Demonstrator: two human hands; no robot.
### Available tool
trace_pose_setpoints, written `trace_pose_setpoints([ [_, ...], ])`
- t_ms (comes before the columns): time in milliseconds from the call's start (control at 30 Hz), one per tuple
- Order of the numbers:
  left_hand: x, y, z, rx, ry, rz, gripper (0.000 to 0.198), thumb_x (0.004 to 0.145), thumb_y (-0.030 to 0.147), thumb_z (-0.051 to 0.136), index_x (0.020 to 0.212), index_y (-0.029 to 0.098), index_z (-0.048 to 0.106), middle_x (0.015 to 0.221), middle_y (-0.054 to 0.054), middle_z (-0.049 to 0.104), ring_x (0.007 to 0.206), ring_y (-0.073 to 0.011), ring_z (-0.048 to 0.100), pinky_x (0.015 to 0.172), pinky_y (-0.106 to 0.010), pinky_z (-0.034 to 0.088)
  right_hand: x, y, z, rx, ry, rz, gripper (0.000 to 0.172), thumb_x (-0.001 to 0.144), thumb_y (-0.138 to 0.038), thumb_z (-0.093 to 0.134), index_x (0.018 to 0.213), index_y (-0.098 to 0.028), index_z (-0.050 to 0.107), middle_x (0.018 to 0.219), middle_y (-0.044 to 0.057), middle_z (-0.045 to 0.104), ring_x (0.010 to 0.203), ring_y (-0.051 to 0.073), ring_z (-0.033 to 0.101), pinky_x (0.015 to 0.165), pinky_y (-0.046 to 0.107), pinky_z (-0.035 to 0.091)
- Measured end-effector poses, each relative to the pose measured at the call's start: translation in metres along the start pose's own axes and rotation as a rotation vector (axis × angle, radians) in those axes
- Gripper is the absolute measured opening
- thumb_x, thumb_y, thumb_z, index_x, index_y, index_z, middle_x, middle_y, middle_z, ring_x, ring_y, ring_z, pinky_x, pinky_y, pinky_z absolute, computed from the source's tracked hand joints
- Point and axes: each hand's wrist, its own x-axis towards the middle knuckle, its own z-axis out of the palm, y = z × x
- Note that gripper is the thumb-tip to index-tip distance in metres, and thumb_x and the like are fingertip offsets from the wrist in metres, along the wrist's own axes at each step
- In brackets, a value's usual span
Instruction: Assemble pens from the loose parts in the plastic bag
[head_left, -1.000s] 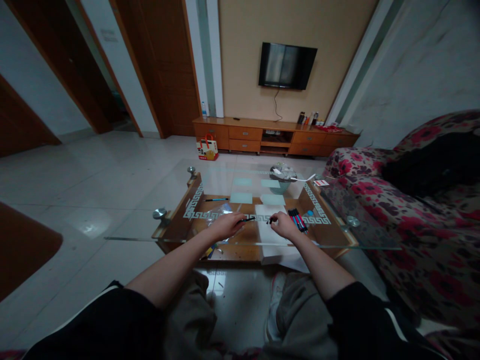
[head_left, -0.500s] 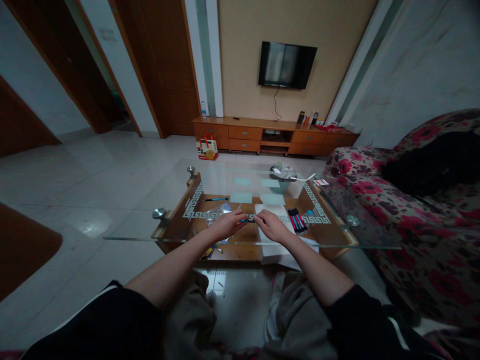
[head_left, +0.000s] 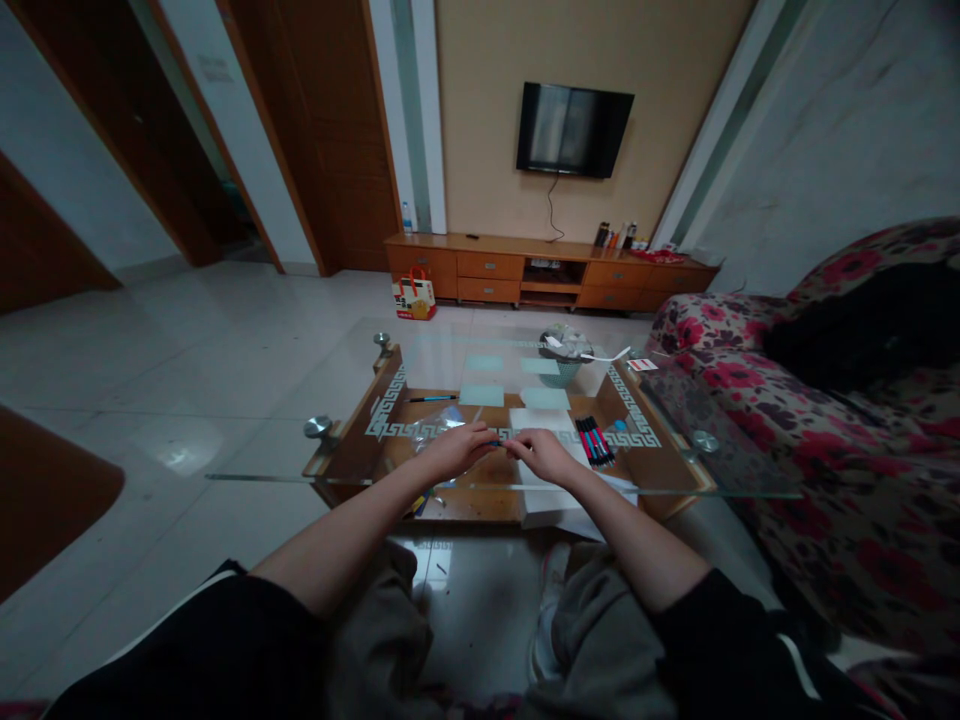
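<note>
My left hand [head_left: 450, 450] and my right hand [head_left: 541, 455] meet over the near middle of a glass coffee table [head_left: 352, 478]. Both are closed on one dark pen [head_left: 496, 441], which shows only as a short stretch between the fingertips. White sheets of paper [head_left: 541, 470] lie under my right hand. A small row of red and black pens [head_left: 594, 441] rests just to the right of it. A single blue pen [head_left: 433, 399] lies farther back on the left. Clear plastic wrapping [head_left: 446, 425] sits by my left hand.
Pale cards [head_left: 482, 394] and a small basket of oddments [head_left: 564, 352] stand at the table's far side. A flowered sofa [head_left: 825, 440] runs along the right. Beyond are a wooden TV cabinet [head_left: 551, 272], a wall TV [head_left: 572, 130] and a paper bag [head_left: 414, 295] on the tiled floor.
My right hand has moved left from the paper to the tip of the pen in my left hand, and both hands now pinch it together.
</note>
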Motion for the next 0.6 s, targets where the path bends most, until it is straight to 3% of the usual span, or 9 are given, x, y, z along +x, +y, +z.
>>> trace_pose_setpoints([
  [600,0.0003,-0.0003,-0.0002,0.005,-0.017,0.009,0.029,0.101,0.036,0.044,0.115,0.025,0.067,0.093,-0.004,0.062,0.082,-0.0147,0.058,0.073,-0.024,0.041,0.0005,-0.0019,-0.0016,-0.058,0.048,-0.056,0.034,0.096,-0.038,0.055,0.08,-0.018,0.077,0.078,0.005,0.071,0.071,0.015,0.062,0.066,0.023,0.04],
])
